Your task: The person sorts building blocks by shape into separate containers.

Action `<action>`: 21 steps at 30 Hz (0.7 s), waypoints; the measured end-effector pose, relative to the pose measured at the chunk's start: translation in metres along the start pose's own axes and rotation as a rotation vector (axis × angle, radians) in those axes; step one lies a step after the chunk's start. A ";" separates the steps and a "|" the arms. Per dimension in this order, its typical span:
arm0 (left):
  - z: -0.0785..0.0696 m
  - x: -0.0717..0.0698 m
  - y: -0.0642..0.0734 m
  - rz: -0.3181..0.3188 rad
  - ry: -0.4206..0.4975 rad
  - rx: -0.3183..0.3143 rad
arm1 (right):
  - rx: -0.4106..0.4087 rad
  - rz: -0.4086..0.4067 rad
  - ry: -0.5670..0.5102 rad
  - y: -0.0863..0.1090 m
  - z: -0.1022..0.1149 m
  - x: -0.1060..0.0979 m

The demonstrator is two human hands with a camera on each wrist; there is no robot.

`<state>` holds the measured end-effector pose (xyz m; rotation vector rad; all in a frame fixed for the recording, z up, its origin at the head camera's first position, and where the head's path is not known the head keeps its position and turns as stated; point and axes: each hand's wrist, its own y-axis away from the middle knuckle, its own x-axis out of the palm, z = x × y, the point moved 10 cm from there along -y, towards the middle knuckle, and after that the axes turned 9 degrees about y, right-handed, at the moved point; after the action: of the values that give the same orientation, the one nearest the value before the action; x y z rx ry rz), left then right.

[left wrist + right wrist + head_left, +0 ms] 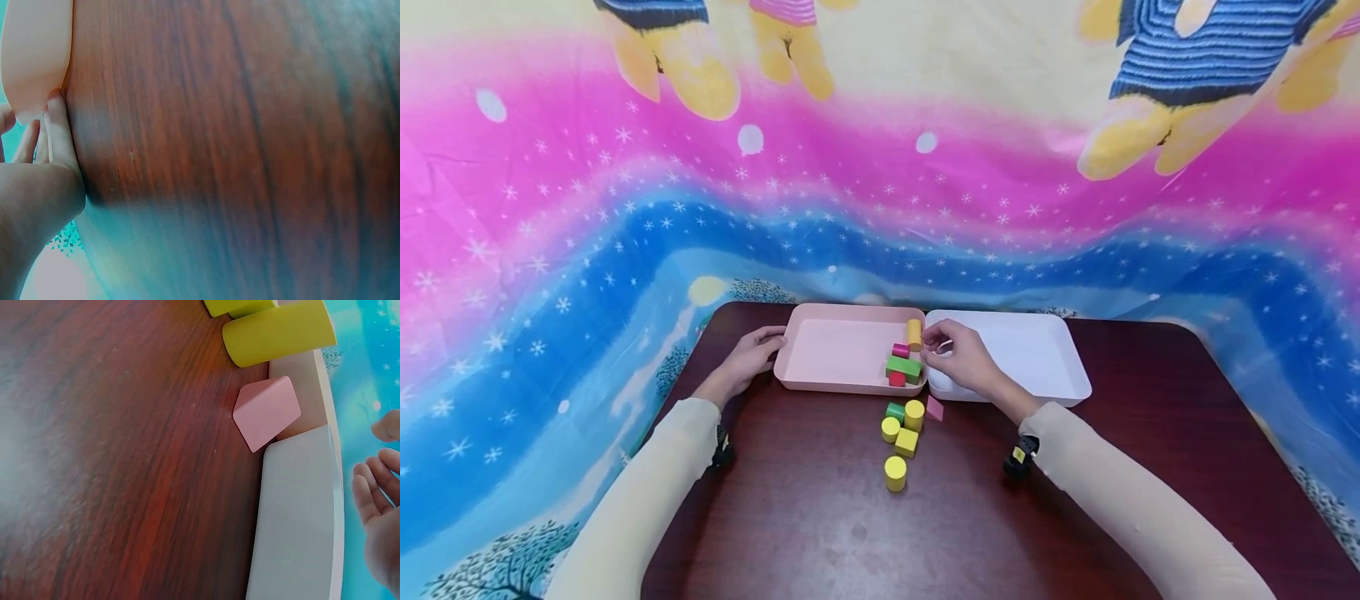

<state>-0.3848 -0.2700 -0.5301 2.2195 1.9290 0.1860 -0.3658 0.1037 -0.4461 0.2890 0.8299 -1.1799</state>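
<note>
My left hand (751,360) is at the left end of a pink tray (827,385), its extended fingers touching the outer wall. In the left wrist view, fingers (59,128) lie along the tray's corner. Over the white tray's left edge, my right hand (962,358) has thumb and fingers apart, beside an orange-yellow block (914,335). Nothing shows between them in the right wrist view, where the hand (381,506) is partly cut off. Also at the pink tray's right end are a magenta cylinder (900,351), a green block (902,367) and a red block (897,379).
The white tray (1037,333) adjoins the pink one on the right. In front, on the dark wooden table (805,500), lie a pink block (934,408), a green block (895,412) and several yellow blocks, including a cylinder (895,473). A printed cloth (880,167) hangs behind.
</note>
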 end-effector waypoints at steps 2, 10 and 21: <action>0.001 -0.001 0.000 -0.002 0.002 -0.003 | -0.007 0.006 0.012 0.002 0.001 -0.002; 0.001 0.000 -0.001 -0.001 0.008 -0.010 | -0.053 -0.005 0.027 0.013 0.009 -0.013; 0.001 0.000 0.000 -0.004 0.010 -0.012 | -0.047 0.041 0.077 0.026 0.013 -0.016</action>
<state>-0.3842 -0.2700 -0.5313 2.2116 1.9322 0.2082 -0.3391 0.1174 -0.4314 0.3132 0.9141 -1.1149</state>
